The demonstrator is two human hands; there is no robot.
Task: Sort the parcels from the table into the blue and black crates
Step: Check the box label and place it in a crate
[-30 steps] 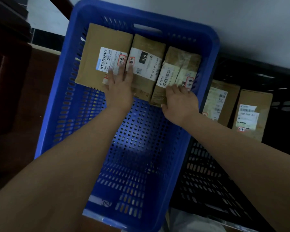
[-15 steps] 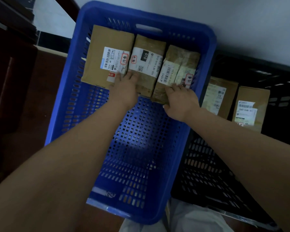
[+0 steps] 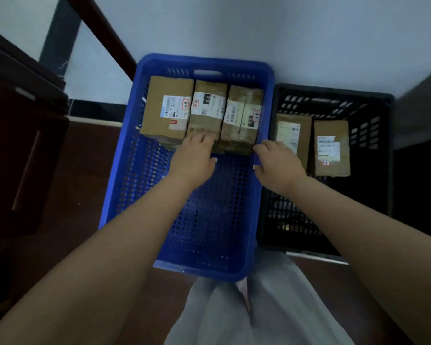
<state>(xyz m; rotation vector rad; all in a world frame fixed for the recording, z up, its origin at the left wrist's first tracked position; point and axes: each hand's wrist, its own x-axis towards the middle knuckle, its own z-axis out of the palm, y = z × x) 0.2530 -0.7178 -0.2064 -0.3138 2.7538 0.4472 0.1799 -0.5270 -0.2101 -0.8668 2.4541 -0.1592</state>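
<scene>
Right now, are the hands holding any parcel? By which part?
Nothing is gripped. The left hand rests its fingertips on the middle parcel at its near edge; the right hand hovers by the blue crate right wall, fingers relaxed.

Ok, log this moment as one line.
blue crate: three parcels | black crate: two parcels | left hand: touching middle parcel | right hand: open

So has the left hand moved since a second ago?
Yes. The left hand has slid back off the labels to the near edge of the middle parcel.

Pale wall [image 3: 309, 33], dark wooden floor [image 3: 72, 170], dim light
</scene>
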